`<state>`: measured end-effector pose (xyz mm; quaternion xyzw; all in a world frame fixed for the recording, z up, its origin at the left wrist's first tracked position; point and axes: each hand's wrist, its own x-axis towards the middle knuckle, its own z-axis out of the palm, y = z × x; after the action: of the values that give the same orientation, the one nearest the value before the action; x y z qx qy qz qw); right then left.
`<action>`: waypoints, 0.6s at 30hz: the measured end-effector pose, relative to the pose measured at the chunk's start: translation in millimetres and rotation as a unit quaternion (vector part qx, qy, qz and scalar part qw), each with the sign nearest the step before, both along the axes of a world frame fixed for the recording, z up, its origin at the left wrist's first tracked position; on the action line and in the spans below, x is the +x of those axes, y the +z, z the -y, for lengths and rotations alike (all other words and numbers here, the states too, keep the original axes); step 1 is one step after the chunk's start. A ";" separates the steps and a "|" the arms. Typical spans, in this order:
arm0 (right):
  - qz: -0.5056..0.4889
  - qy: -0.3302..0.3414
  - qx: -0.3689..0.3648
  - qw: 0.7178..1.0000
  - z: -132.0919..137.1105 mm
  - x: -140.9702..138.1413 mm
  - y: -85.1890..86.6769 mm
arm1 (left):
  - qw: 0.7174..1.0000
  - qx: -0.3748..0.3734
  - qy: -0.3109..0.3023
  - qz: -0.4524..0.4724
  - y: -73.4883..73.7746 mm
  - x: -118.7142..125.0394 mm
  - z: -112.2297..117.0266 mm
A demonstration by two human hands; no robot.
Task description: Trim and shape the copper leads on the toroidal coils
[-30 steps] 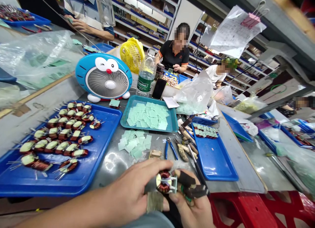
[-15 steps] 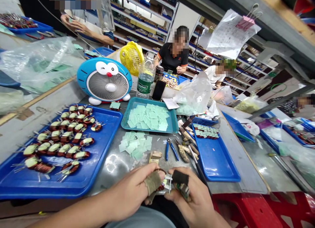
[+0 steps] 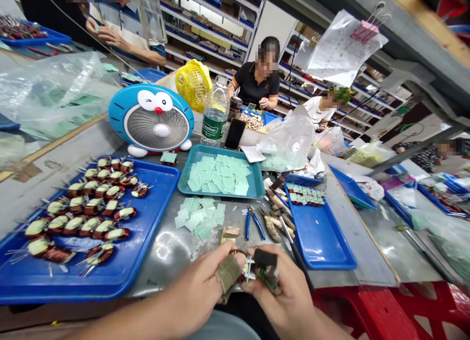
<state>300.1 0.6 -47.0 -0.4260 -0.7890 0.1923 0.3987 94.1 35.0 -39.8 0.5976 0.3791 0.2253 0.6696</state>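
The left hand [image 3: 200, 281], a tan cloth wrap [image 3: 227, 273] on one finger, and the right hand [image 3: 284, 291] pressed together, pinching a small copper-wound toroidal coil [image 3: 239, 267] on a white plastic base [image 3: 249, 270] between them — its long axis too hidden to tell. Both forearms angled inward; a wide blue plastic tray [image 3: 121, 276] of similar coils lay to the left.
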 end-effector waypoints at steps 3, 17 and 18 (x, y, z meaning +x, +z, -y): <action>-0.003 -0.020 0.007 1.000 2.3 0.2 -2.2 | 1.000 -0.020 -0.009 -0.004 -7.6 2.3 5.6; -0.242 -0.181 -0.235 0.924 4.5 9.9 -36.5 | 0.990 -0.050 0.053 0.123 -38.1 -10.0 -15.5; -0.282 -0.191 -0.281 0.897 12.0 7.2 -45.6 | 0.988 -0.052 0.067 0.125 -41.3 -12.5 -16.4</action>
<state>307.3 -11.4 -92.6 -0.5905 -0.4601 0.4384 0.4974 81.6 51.5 -81.2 0.5022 0.3423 0.3224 0.7258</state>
